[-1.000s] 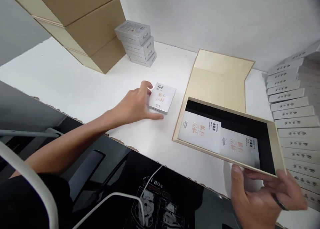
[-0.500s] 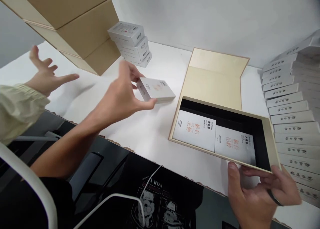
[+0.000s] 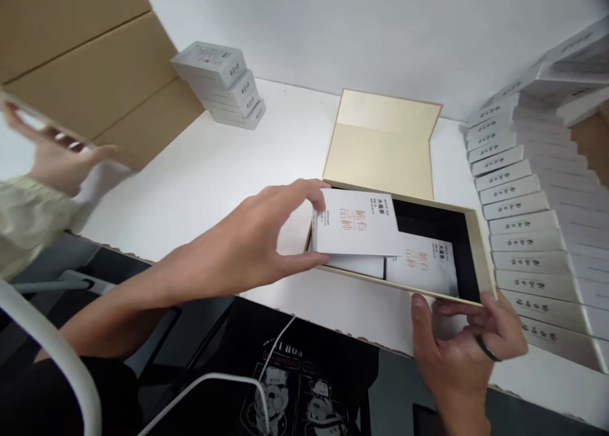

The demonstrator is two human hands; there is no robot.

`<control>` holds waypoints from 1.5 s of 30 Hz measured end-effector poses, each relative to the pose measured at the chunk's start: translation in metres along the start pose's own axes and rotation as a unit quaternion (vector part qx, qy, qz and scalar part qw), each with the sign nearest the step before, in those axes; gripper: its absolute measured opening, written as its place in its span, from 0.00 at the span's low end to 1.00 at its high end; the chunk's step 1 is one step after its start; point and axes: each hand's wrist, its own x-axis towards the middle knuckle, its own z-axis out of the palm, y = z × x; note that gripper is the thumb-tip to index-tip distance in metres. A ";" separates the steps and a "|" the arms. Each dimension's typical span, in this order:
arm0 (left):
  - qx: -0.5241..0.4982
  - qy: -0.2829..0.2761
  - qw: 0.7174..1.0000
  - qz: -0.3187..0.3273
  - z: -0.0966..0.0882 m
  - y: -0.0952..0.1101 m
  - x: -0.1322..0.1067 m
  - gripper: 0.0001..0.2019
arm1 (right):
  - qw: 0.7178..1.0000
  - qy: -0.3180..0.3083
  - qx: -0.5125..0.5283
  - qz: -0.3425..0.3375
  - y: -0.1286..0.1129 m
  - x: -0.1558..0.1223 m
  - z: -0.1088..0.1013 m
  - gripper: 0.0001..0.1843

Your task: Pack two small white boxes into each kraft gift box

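My left hand (image 3: 252, 239) grips a flat white tea carton (image 3: 356, 223) by its left end, thumb on the near edge and fingers on the far edge. The carton hovers, slightly tilted, over the left part of an open cream gift box (image 3: 477, 249) with a black inside. Within that box lies a second white carton (image 3: 423, 264); a third shows only in part beneath the held one. My right hand (image 3: 469, 350), a dark ring on one finger, holds the gift box at its near right corner. The lid (image 3: 380, 157) lies folded back behind.
Small white boxes (image 3: 223, 84) stand stacked at the back. Rows of similar boxes (image 3: 523, 239) line the right side. At left, another person's hand (image 3: 61, 153) touches large brown boxes (image 3: 109, 68). A white tube (image 3: 57, 353) crosses the lower left.
My left hand has carried the tea carton rightward from above the table to over the gift box. The other person's hand has reached the brown boxes. The view has shifted slightly.
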 end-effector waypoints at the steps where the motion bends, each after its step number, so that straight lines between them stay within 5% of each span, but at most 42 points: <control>1: -0.006 -0.004 1.000 0.005 -0.002 -0.001 0.000 0.18 | 1.000 -0.003 -0.003 -0.006 -0.002 0.000 0.000 0.42; 6: -0.005 -0.036 0.999 0.019 -0.002 -0.001 0.010 0.18 | 0.999 0.000 0.032 -0.006 -0.015 0.008 0.002 0.42; 12: 0.057 -0.122 0.981 0.142 0.044 0.046 0.055 0.24 | 0.994 0.021 0.111 0.003 -0.018 0.014 0.000 0.34; 17: 0.115 -0.172 0.965 0.164 0.067 0.066 0.078 0.29 | 0.996 0.015 0.086 -0.004 -0.012 0.012 -0.001 0.33; 24: 0.114 -0.142 0.965 0.190 0.074 0.053 0.074 0.32 | 0.996 0.017 0.083 0.009 -0.014 0.011 0.000 0.31; 33: 0.104 -0.134 0.979 0.111 0.057 0.050 0.064 0.34 | 0.996 0.011 0.086 0.032 -0.023 0.013 0.001 0.31; 36: 0.031 -0.102 0.985 0.137 0.040 0.046 0.065 0.25 | 0.995 0.013 0.094 0.035 -0.023 0.013 0.001 0.30; 39: -0.029 0.008 0.994 0.105 0.021 0.030 0.090 0.13 | 0.993 0.013 0.107 0.049 -0.021 0.010 0.001 0.30; 42: -0.018 0.156 0.988 -0.008 0.011 -0.004 0.145 0.10 | 0.990 0.016 0.121 0.063 -0.019 0.007 0.003 0.30; 45: -0.028 0.156 0.973 -0.167 0.016 -0.040 0.206 0.19 | 0.990 0.023 0.129 0.059 -0.019 0.006 0.006 0.30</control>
